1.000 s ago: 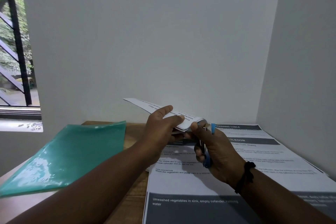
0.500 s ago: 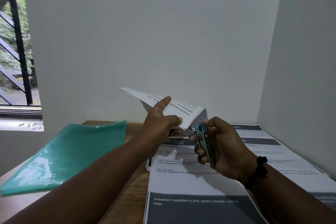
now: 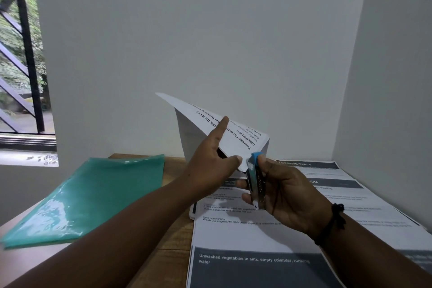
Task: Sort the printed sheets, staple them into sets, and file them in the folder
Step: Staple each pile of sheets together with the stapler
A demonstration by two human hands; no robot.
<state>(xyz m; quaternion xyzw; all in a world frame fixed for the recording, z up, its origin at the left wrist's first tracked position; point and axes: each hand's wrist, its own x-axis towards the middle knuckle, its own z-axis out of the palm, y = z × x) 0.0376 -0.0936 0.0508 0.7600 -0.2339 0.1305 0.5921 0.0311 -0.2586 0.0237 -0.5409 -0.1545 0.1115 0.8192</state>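
I see a small set of printed sheets (image 3: 236, 141) held up in the air above the bench (image 3: 174, 250), near the middle of the view. The set tilts, with one corner pointing up and left and the near corner pointing down toward me. The print on the top sheet reads upside down; I can make out "DESCRIPTION" and "2412", but the smaller lines are too blurred to read.

My left hand (image 3: 211, 161) pinches the set near its lower edge, thumb on top, index finger stretched out straight along the page. The other fingers are hidden under the paper.

My right hand (image 3: 284, 194) grasps a stapler (image 3: 255, 182), silver with a blue cap, held nearly upright. Its blue end sits at the near corner of the sheets; I cannot tell whether the corner lies inside its mouth. A dark cord circles the right wrist (image 3: 333, 223).

Below the hands, more printed sheets lie flat on the bench in overlapping rows (image 3: 257, 236), partly covered by my arms and cut off at the bottom and right edges. A green folder (image 3: 93, 196) lies on the left side of the bench, well apart from the hands. A barred window (image 3: 22, 54) shows at far left.
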